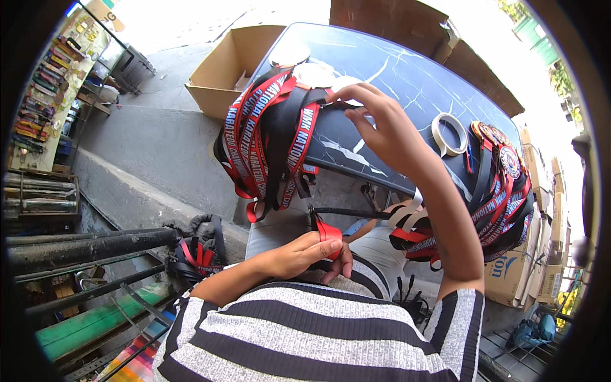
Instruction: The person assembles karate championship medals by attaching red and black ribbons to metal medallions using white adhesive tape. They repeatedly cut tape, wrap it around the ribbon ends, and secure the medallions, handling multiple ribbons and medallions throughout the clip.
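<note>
Low in front of my body, my left hand (312, 253) is closed around a folded red ribbon (329, 237). My right hand (377, 121) reaches over the dark marbled table (394, 70), its fingers curved and apart. Its fingertips are at the upper end of a bunch of red and black printed medal ribbons (264, 130), which hang over the table's left edge. Pale round pieces (314, 75), washed out by glare, lie at the top of that bunch. A second bunch of medal ribbons (490, 219) hangs off the right side, with round medals (510, 162) on top.
A roll of tape (449, 135) and a pen (470, 159) lie near the table's right end. An open cardboard box (223, 67) stands beyond the left edge. Stacked cartons (519, 261) are at the right. Black metal bars (95, 250) and more ribbons (197, 254) are at my left.
</note>
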A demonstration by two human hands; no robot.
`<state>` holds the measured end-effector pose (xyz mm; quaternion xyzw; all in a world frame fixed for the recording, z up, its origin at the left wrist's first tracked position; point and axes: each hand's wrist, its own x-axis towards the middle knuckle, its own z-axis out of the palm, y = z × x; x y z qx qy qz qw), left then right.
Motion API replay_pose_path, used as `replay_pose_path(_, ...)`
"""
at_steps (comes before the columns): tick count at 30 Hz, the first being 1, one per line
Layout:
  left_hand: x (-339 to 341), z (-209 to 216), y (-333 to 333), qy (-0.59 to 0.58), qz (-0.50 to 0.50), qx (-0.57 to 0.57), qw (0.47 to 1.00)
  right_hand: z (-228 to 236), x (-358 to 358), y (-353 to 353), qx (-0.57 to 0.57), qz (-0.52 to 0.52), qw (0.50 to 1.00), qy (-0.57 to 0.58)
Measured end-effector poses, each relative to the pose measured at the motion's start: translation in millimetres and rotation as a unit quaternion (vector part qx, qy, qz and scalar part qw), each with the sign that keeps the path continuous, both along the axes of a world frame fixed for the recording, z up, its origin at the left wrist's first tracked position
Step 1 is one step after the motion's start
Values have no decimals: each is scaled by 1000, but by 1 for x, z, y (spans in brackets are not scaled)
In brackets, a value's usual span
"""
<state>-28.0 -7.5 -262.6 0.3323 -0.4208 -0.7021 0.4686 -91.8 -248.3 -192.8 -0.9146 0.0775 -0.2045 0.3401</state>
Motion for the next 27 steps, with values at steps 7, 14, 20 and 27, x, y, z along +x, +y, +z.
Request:
replay_pose_path(7,7,-2,15,81,140,-23,987,-21,71,-8,-123,111,982,95)
replay_pose_path(14,4,-5,20,45,251,-50,966,-2,49,-17,-150,80,983,65)
replay_pose_path(20,-8,-6,-1,-28,284,-99,953,25,-6,30,-78,47,992,-82)
replay_pose_path(27,-12,-10,-7,23,372,-77,925,-4,-64,92,29,45,998,21)
